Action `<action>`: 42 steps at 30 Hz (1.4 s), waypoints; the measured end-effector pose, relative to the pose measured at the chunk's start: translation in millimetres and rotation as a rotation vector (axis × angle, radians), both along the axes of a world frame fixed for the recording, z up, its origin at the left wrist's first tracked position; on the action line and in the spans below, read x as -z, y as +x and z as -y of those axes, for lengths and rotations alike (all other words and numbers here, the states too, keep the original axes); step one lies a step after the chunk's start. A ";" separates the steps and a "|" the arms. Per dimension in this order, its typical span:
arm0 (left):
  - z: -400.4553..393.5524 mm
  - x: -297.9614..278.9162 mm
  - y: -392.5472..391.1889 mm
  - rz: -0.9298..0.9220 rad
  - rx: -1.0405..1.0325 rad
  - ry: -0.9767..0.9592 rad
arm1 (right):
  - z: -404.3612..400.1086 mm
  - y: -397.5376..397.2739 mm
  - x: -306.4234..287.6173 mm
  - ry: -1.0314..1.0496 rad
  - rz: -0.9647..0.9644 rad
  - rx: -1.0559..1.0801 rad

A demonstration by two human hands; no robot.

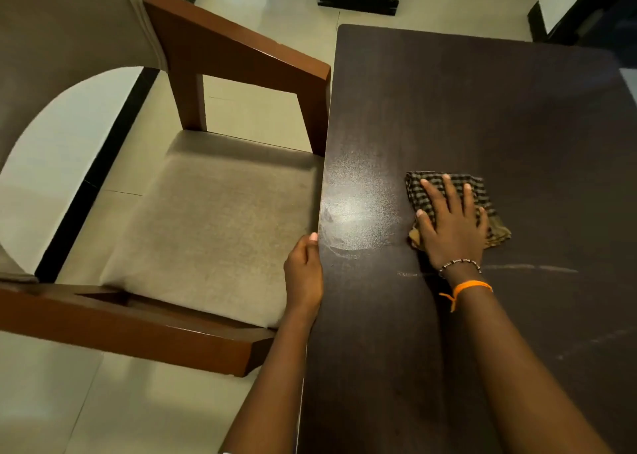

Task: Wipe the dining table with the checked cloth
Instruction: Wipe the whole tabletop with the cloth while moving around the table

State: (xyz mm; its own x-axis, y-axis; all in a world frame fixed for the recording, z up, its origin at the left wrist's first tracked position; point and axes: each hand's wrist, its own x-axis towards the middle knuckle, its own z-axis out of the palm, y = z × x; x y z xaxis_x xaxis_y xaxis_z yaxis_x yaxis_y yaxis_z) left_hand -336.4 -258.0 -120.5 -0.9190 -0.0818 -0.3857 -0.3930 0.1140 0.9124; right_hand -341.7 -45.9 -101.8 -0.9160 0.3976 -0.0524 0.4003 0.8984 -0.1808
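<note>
Left of the bench (pixel 482 109) stands an upholstered wooden armchair (pixel 213 219). The left hand (pixel 305 271) curls round the bench's left edge, thumb on top, gripping it. Just right of that edge lies a dusty, smeared patch (pixel 358 209), not yet wiped. Further right, the right hand (pixel 451 222) presses flat, fingers spread, on the folded checked cloth (pixel 482 191). Faint streaks cross the bench nearer the person, so much wiping seemingly remains.
</note>
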 end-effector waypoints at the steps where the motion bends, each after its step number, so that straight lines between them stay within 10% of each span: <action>1: -0.2 -0.3 0.3 -0.002 0.002 -0.007 | 8.8 -2.3 0.8 -0.007 0.001 0.041; 9: -2.2 -0.7 0.4 -0.072 0.011 -0.311 | 134.8 -24.6 -0.2 -0.073 -0.039 -0.208; 15: -3.7 -10.0 2.4 -0.075 -0.007 -0.420 | 87.8 -17.7 -0.8 -0.040 0.017 -0.392; 27: -2.6 -5.8 -1.0 -0.097 -0.017 -0.436 | -4.4 5.0 -1.7 -0.039 -0.003 0.230; 35: -7.7 -16.4 2.9 -0.197 -0.108 -0.655 | 109.0 -12.4 -5.0 -0.100 0.029 -0.277; 42: -44.5 -43.9 26.0 -0.277 -0.014 -0.757 | 49.8 17.9 -3.5 -0.098 -0.001 -0.370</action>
